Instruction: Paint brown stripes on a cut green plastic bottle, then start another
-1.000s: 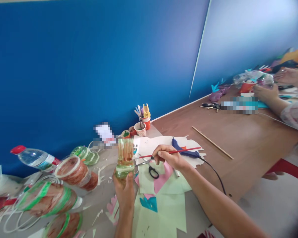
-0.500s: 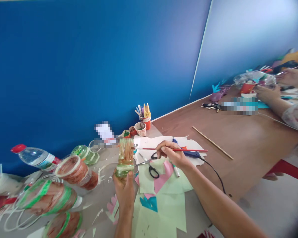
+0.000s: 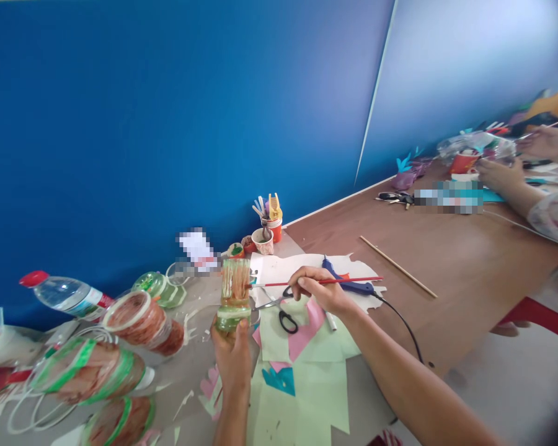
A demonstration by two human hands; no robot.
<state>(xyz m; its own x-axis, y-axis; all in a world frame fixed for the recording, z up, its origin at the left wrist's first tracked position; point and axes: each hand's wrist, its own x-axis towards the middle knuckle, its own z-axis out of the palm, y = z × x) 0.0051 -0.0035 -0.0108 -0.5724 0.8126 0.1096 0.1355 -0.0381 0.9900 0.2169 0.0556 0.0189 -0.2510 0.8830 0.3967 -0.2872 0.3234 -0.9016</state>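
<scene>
My left hand (image 3: 233, 347) is closed around the lower end of a clear greenish plastic bottle piece (image 3: 234, 316), held upright above the table. Streaky brown paint (image 3: 235, 282) covers much of its upper wall. In my right hand (image 3: 317, 288) is a thin red paintbrush (image 3: 353, 280), pinched near the middle, its bristle end touching the bottle's right side. Under my right hand lie black-handled scissors (image 3: 288, 321), partly hidden, on pale green paper (image 3: 302, 396) with pink and blue scraps. A blue glue gun (image 3: 353, 285) rests on torn white paper just behind the brush.
Brown-painted plastic bottles (image 3: 93, 368) and a red-capped water bottle (image 3: 67, 294) lie at the left. Paint cups (image 3: 263, 241) stand by the blue wall. A wooden stick (image 3: 397, 266) lies on the brown table to the right. Another person's hands (image 3: 504, 176) work at the far right.
My right hand has shifted slightly left, and the brush tip has slid down the bottle's side. The bottle and my left hand stay almost in place.
</scene>
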